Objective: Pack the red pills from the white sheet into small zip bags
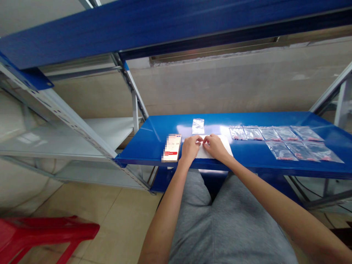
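Both hands are close together over a white sheet (226, 142) lying on the blue shelf. My left hand (191, 146) has its fingers curled, with the tips drawn in toward the other hand. Opposite it, my right hand (215, 146) is bent in a similar pinch, its fingertips almost meeting the left ones. Whatever sits between the fingertips is too small to make out. Just beyond the hands lies a small clear plastic bag (198, 126). A phone (173, 146) with a lit screen rests beside my left hand.
To the right, several clear zip bags (284, 134) with small reddish pieces lie in two rows on the blue shelf (247, 156). A blue beam (176, 27) crosses overhead. Metal uprights (79, 126) stand at the left, and a red stool (52, 229) is on the floor.
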{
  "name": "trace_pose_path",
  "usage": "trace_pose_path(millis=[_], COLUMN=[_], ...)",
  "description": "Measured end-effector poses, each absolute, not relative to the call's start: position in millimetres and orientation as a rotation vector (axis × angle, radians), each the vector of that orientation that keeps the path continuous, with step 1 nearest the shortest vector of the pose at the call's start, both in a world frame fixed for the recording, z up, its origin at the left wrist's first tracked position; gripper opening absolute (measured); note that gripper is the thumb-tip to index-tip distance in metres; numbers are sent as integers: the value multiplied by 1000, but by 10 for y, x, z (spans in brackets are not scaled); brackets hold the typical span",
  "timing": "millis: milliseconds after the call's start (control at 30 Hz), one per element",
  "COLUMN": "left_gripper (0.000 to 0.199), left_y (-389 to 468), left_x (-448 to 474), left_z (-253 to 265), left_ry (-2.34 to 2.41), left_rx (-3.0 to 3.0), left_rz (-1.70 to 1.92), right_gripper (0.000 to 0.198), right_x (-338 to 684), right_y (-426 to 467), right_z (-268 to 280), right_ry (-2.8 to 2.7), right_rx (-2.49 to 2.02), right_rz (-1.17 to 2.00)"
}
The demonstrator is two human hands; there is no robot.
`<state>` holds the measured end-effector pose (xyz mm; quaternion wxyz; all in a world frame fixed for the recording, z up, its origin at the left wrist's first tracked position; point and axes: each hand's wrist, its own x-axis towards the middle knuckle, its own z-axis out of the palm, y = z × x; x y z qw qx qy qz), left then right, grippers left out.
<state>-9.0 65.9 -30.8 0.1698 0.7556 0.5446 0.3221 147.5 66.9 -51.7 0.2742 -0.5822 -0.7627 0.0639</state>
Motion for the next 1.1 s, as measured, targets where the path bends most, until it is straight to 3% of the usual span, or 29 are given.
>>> trace_pose_path(millis=[633, 833, 1100], left_gripper=[28, 25, 22], left_y=[595, 522, 497], left_x=[-118, -197, 4], left_z=[-324, -318, -187], left_ry=[1554, 1536, 1552], left_rx=[2123, 2088, 2107], left_rz=[939, 1099, 1243], right_gripper=[17, 13, 16], right_x=[1502, 1544, 2265], right_y=[631, 611, 591], right_z=[-525, -563, -437], right_ry=[-2055, -2051, -1947], right_rx=[-1546, -1515, -1494], right_rz=[143, 138, -17])
